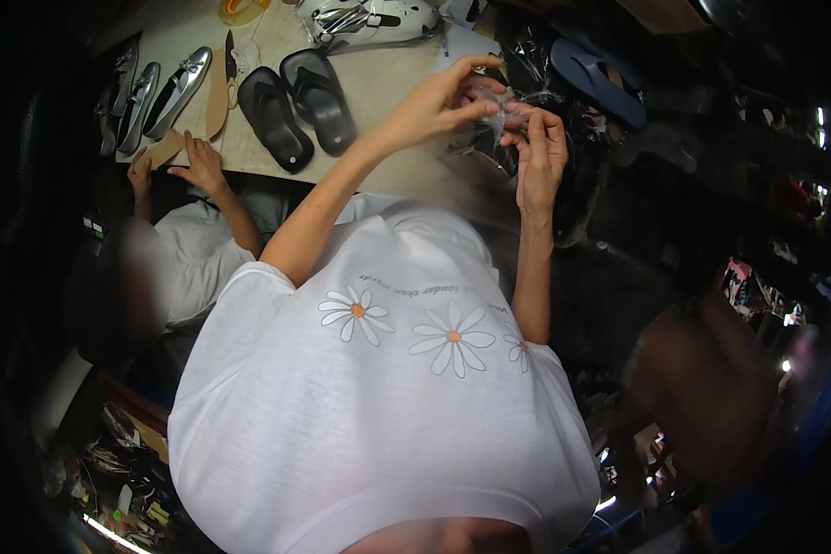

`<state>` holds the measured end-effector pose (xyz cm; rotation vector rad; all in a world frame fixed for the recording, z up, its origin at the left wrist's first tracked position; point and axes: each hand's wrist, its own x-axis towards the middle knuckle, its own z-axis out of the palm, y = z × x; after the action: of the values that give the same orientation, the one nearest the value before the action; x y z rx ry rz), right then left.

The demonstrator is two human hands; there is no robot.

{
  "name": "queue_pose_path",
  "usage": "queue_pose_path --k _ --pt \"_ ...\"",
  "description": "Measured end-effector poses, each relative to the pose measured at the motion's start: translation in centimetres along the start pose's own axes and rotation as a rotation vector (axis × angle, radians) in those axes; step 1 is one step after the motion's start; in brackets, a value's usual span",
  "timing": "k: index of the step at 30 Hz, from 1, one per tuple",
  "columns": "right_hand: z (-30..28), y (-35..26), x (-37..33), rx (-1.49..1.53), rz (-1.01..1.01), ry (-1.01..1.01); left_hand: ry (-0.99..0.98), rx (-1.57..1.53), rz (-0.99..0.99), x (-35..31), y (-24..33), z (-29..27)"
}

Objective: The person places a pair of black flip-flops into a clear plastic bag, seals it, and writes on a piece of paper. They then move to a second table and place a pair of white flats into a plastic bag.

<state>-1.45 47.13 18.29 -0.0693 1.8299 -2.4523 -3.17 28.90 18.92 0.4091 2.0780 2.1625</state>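
Over the table's far right part, my left hand (466,95) curls its thumb and fingers round a crumpled clear plastic bag (505,118). Pinched between the fingertips of my right hand (539,152) is the right side of the same plastic. What lies inside the plastic, if anything, I cannot make out. To the left of my left forearm, a pair of black flip-flops (316,100) rests on the table. Blue flip-flops (598,83) lie on dark wrapping beyond my right hand.
At the left a co-worker's hands (198,164) hold a tan insole (166,148). Silver flat shoes (177,92) stand in a row near them, beside another tan insole (216,97). A tape roll (243,9) and a white spotted item in plastic (369,20) sit at the back.
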Motion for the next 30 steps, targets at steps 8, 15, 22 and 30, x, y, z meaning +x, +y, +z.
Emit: queue_pose_path --k 8,15,22,30 --pt "0.8 0.4 -0.9 -0.634 -0.344 0.14 -0.047 0.146 0.02 0.7 -0.3 -0.4" --pt "0.1 -0.5 -0.7 -0.973 -0.289 0.083 -0.212 0.179 0.216 -0.5 -1.4 -1.5" --pt "0.0 0.8 0.0 -0.309 -0.167 0.11 0.007 0.116 0.116 -0.4 -1.0 -0.6" --pt "0.7 0.6 -0.9 -0.811 -0.444 0.048 0.045 -0.097 -0.173 0.0 -0.5 0.8"
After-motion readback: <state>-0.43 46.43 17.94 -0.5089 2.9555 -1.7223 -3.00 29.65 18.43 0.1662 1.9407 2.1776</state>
